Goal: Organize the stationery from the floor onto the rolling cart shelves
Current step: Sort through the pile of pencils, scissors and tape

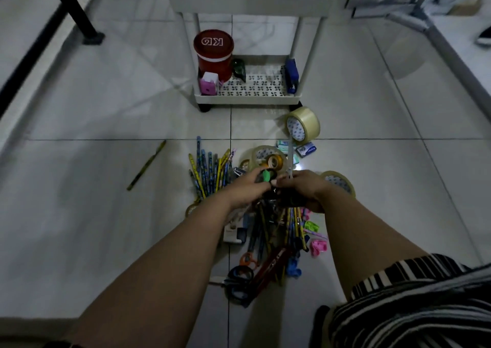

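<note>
A heap of stationery lies on the tiled floor: pencils [210, 169], tape rolls [268, 155], scissors [240, 281], small pink and green sharpeners [317, 246]. Both my hands are over the middle of the heap. My left hand [248, 188] pinches a small green item [265, 175] in curled fingers. My right hand [305, 188] grips a dark bundle of items [288, 200]; what they are is hidden by my fingers. The white rolling cart [247, 98] stands just beyond, its bottom shelf holding a red tin [214, 55], a pink sharpener [208, 84] and a blue stapler [291, 75].
A large clear tape roll [303, 124] stands by the cart's right wheel, with small staple boxes [305, 148] beside it. One pencil [146, 164] lies alone to the left. A black table leg [77, 10] is at the far left, a grey metal frame [414, 10] at the right.
</note>
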